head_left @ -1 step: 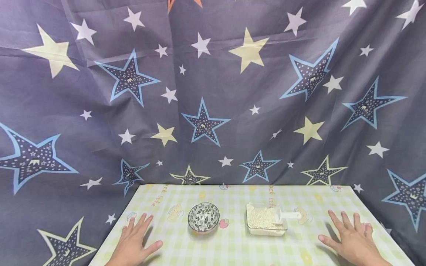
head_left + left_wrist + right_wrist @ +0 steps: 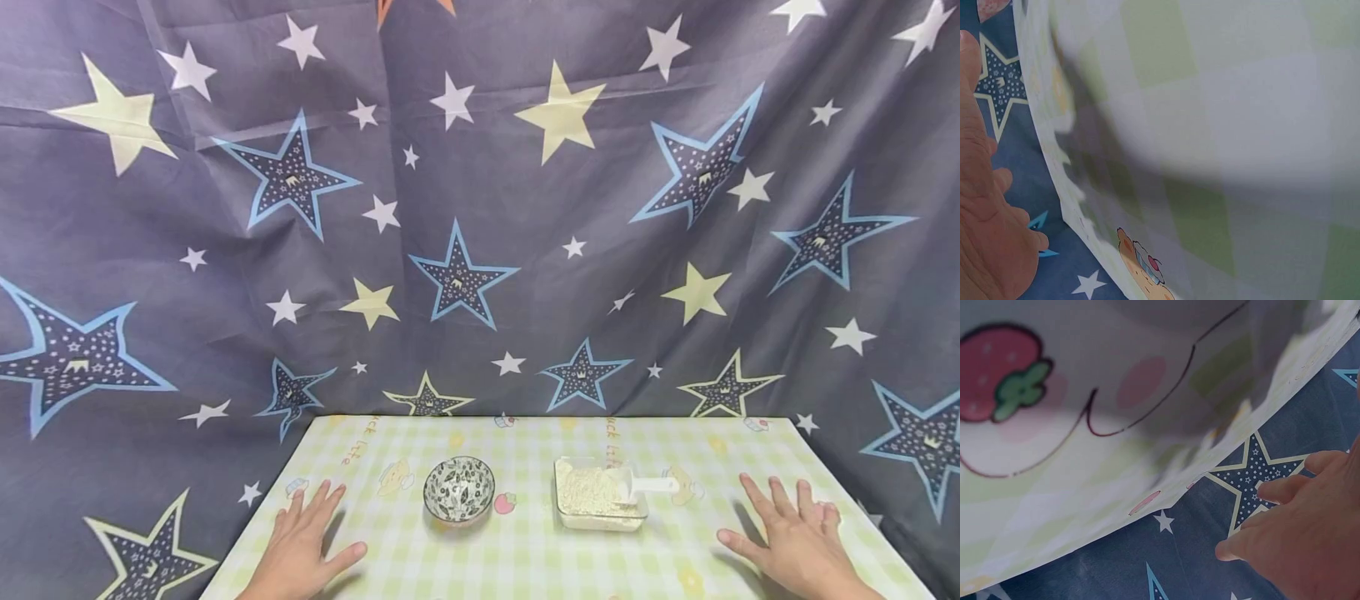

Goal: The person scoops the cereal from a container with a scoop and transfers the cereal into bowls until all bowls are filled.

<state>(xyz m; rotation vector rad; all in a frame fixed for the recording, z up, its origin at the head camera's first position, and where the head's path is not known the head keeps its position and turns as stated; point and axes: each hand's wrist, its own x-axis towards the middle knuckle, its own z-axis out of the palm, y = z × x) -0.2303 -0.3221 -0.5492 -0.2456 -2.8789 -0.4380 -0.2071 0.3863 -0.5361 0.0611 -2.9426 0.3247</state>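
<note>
My left hand [image 2: 297, 542] is at the left side of the table with fingers spread, holding nothing. The nearest thing to it is a small round bowl [image 2: 459, 492] with a black-and-white leaf pattern; no contents show inside. Right of the bowl stands a clear rectangular dish [image 2: 600, 523] of pale powder [image 2: 588, 492]. A white scoop [image 2: 652, 484] rests in the powder, its handle sticking out over the dish's right edge. Further right, my right hand [image 2: 797, 542] spreads its fingers, apart from the dish and scoop. Both wrist views show only hand, tablecloth and curtain.
A green-and-white checked tablecloth [image 2: 517, 558] with cartoon prints covers the table. Behind the table's far edge hangs a dark curtain [image 2: 510, 208] printed with stars. Shadows of both hands fall on the cloth.
</note>
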